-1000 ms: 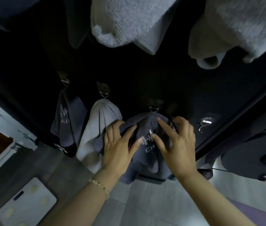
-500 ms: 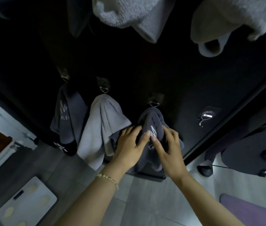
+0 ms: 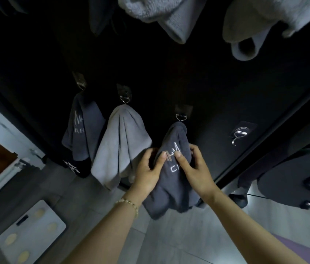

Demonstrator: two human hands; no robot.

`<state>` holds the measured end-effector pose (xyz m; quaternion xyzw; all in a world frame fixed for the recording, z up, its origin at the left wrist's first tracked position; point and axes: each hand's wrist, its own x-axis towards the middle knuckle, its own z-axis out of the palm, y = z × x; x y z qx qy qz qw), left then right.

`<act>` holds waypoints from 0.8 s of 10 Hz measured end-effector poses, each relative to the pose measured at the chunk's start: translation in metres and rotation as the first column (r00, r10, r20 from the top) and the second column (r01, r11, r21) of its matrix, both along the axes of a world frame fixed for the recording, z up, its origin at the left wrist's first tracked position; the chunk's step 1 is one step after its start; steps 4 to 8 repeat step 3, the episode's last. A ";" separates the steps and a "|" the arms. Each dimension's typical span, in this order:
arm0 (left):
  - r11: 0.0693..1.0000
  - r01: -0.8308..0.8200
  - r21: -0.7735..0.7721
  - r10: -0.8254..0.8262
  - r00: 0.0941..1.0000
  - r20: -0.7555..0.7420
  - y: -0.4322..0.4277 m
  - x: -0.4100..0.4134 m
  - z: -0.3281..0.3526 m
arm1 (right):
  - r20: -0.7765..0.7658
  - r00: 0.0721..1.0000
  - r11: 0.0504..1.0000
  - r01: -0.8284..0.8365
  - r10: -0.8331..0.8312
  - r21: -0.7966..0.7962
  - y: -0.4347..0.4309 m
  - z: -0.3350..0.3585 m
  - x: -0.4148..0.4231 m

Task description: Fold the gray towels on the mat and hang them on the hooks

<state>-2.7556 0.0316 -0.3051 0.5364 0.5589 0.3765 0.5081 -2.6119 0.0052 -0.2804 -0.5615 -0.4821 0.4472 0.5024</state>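
Hanging narrower than before, dark gray towel (image 3: pixel 169 195) pinched in the grip of left hand (image 3: pixel 146 172) and right hand (image 3: pixel 197 172).

Dark gray towel (image 3: pixel 173 180) with white logo, light gray towel (image 3: pixel 120 145), black wall (image 3: pixel 188 79), purple mat (image 3: pixel 302 252).

The left dark towel (image 3: pixel 82 138), light gray towel (image 3: pixel 120 147) and right dark towel (image 3: pixel 173 185) hang bunched from neighbouring wall hooks (image 3: pixel 181 117).
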 end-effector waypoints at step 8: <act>0.947 -0.194 -0.256 0.174 0.980 -0.100 -0.069 -0.116 -0.039 | 0.365 0.924 0.984 0.157 -0.117 -0.081 -0.047 0.043 0.013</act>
